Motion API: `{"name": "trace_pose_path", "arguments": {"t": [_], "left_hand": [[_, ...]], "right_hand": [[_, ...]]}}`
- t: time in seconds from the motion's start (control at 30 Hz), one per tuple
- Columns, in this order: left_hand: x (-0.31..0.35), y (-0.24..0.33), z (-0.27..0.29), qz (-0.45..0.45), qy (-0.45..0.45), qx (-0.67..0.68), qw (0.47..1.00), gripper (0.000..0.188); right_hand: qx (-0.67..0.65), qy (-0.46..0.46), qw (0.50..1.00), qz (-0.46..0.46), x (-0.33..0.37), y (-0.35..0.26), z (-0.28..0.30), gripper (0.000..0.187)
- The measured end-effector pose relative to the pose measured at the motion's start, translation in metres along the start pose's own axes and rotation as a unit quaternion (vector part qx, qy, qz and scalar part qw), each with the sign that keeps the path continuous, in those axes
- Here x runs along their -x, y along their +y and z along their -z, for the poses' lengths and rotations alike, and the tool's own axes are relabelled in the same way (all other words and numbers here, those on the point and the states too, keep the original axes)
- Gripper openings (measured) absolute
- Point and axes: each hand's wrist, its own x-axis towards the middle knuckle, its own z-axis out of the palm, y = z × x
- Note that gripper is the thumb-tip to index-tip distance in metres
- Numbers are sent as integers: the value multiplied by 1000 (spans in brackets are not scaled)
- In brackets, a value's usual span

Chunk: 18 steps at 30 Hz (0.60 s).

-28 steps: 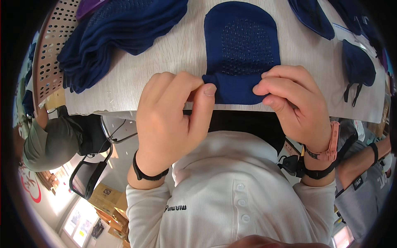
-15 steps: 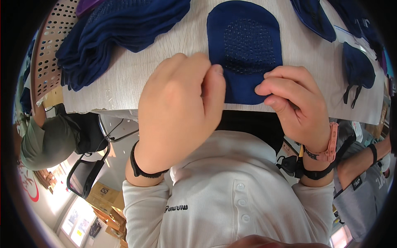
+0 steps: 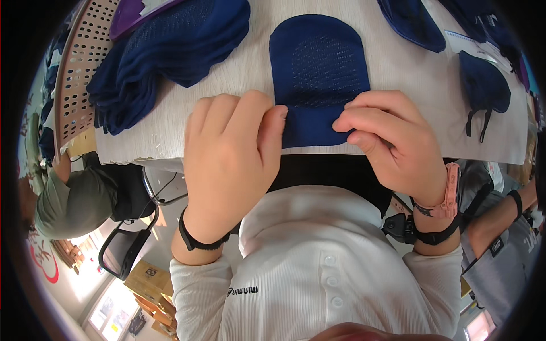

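A dark blue cloth piece (image 3: 318, 74) lies flat near the table's front edge. Its far end is rounded, and rows of small shiny dots cover its middle. My left hand (image 3: 230, 150) is closed at its near left edge, the thumb resting by the cloth and the other fingertips curled out of sight. At the near right edge, my right hand (image 3: 392, 139) pinches the cloth between thumb and fingers. To the left is a stack of similar dark blue dotted cloths (image 3: 170, 51).
A pink perforated basket (image 3: 79, 79) stands at the table's left end, near a purple item (image 3: 128, 17). On the right lie a blue pouch with two straps (image 3: 483, 82) and another blue cloth item (image 3: 412, 25). Other people sit at left (image 3: 77, 202) and right (image 3: 503, 244).
The whole view has shifted a little, so the cloth and hands appear farther left. My left thumb sits slightly nearer the cloth's left edge; the right hand keeps its pinch.
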Motion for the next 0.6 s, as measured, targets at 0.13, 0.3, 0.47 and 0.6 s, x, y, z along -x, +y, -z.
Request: {"name": "trace_pose_path", "arguments": {"t": [0.13,0.3,0.47,0.6], "left_hand": [[4,0,-1,-175,122,-42,976,17],[7,1,-11,-221,55,22,973,36],[4,-5,-13,-220,43,67,972,33],[2,-10,-14,-202,22,105,973,31]], "right_hand": [[-10,-5,1000,-12,-2,-2,0,11],[5,-6,1000,-10,-1,-3,2,13],[66,-18,998,18,0,-7,5,19],[165,2,985,57,2,-12,-1,26]]}}
